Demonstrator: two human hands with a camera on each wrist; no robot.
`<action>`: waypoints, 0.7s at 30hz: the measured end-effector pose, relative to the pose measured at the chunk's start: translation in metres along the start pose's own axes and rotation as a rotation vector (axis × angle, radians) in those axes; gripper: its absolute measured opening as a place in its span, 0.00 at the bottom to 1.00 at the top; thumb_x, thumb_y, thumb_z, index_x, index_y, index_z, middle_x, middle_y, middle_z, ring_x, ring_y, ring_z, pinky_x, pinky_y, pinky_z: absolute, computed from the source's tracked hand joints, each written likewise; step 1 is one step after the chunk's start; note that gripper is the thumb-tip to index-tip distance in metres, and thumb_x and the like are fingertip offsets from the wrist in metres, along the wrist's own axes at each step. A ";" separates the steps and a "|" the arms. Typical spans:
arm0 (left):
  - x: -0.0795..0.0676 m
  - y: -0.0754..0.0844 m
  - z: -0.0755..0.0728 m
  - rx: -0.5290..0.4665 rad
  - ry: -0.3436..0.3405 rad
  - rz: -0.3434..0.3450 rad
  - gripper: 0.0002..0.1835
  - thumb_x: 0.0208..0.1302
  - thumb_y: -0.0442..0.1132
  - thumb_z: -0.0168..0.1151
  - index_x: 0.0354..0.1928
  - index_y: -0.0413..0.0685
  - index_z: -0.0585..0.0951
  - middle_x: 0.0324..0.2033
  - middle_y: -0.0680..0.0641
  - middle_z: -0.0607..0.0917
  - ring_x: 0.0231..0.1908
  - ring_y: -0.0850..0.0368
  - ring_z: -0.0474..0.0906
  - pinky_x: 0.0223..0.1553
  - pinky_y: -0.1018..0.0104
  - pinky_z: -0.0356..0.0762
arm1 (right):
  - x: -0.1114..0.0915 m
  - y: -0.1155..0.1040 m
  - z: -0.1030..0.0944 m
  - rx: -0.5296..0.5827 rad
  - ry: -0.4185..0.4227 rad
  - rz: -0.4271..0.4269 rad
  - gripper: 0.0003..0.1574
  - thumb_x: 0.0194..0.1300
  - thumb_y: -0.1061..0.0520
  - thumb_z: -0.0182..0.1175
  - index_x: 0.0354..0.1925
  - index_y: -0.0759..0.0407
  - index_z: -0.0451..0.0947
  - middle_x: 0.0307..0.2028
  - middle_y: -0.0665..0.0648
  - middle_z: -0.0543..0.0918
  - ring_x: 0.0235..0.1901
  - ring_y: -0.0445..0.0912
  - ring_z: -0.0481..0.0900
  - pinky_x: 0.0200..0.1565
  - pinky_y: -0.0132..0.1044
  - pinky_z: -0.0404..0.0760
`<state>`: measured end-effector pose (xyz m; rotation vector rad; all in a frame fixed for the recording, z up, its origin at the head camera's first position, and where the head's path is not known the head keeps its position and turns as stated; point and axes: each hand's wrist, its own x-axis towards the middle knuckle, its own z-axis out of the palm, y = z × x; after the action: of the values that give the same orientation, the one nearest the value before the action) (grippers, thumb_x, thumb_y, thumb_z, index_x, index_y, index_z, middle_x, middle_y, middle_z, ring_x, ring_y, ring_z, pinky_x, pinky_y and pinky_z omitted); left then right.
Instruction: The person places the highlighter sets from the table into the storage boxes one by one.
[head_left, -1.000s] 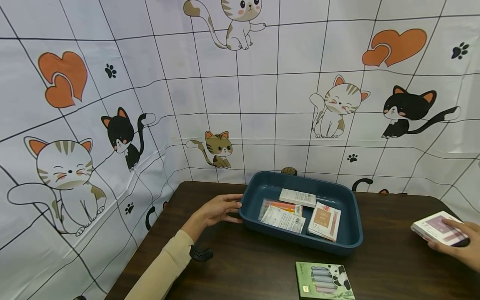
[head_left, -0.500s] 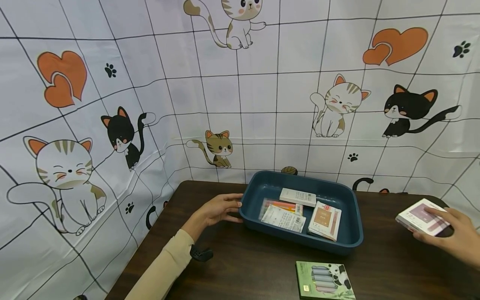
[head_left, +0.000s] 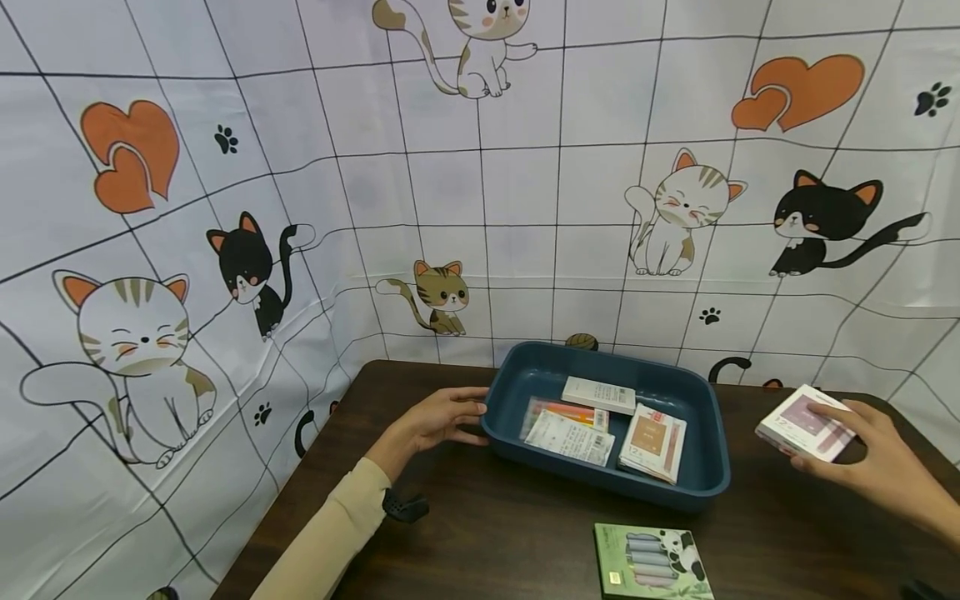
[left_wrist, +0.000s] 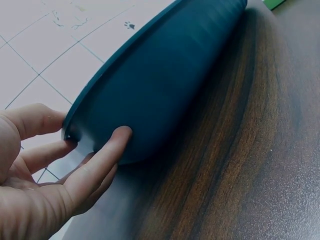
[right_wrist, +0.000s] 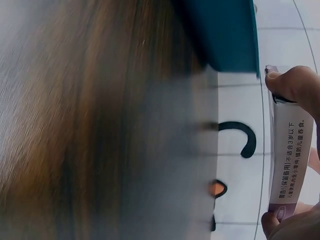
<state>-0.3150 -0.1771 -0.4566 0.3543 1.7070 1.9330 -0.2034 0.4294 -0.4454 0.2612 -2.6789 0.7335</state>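
Observation:
My left hand [head_left: 442, 418] rests against the left end of a dark blue plastic bin [head_left: 716, 450], its fingers fairly straight. In the left wrist view, fingertips touch the rim and press the outer wall of the bin [left_wrist: 150, 85]. My right hand [head_left: 862, 446] grips a small white-and-purple box [head_left: 806, 423] above the table, to the right of the bin. Printed characters show along the edge of the box [right_wrist: 291, 155] in the right wrist view, held between thumb and fingers. Inside the bin lie a white pack [head_left: 598, 394], a brown-and-white pack [head_left: 654, 443] and a white-labelled pack [head_left: 572, 437].
A green box with a panda and several pastel markers [head_left: 652, 560] lies in front of the bin on the dark wooden table [head_left: 495, 533]. Orange sticks in a clear packet [head_left: 570, 412] also lie in the bin. Behind the table hangs a white cat-print sheet [head_left: 517, 250].
My right hand has carried the white-and-purple box leftward, closer to the bin. The left hand, the bin and the green box have stayed in place.

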 end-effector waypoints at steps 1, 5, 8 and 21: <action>0.000 0.000 0.000 0.000 0.000 -0.002 0.32 0.75 0.34 0.60 0.76 0.37 0.62 0.65 0.30 0.73 0.60 0.37 0.77 0.51 0.40 0.81 | 0.001 -0.002 0.000 0.004 0.002 -0.010 0.60 0.52 0.48 0.80 0.73 0.68 0.62 0.69 0.84 0.48 0.65 0.81 0.45 0.41 0.76 0.61; 0.001 0.001 0.000 0.004 0.008 0.000 0.32 0.74 0.34 0.61 0.76 0.37 0.63 0.64 0.31 0.74 0.59 0.37 0.78 0.50 0.40 0.82 | 0.008 -0.011 0.002 0.022 0.012 -0.048 0.59 0.49 0.49 0.82 0.71 0.67 0.65 0.68 0.82 0.52 0.63 0.79 0.48 0.41 0.75 0.62; 0.000 0.000 -0.001 0.005 0.011 -0.005 0.32 0.74 0.34 0.61 0.76 0.37 0.63 0.64 0.30 0.74 0.59 0.37 0.77 0.50 0.40 0.82 | 0.011 -0.019 0.003 0.035 0.005 -0.068 0.59 0.48 0.50 0.82 0.71 0.67 0.65 0.67 0.82 0.53 0.62 0.78 0.50 0.40 0.74 0.62; -0.001 0.001 0.001 0.010 0.014 -0.005 0.32 0.73 0.35 0.62 0.76 0.38 0.64 0.63 0.32 0.76 0.58 0.39 0.79 0.50 0.40 0.82 | 0.027 -0.060 0.017 0.098 -0.047 -0.141 0.57 0.47 0.52 0.83 0.70 0.66 0.68 0.69 0.79 0.53 0.59 0.75 0.55 0.41 0.73 0.65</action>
<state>-0.3139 -0.1774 -0.4555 0.3404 1.7252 1.9292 -0.2170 0.3671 -0.4213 0.4935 -2.6390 0.8246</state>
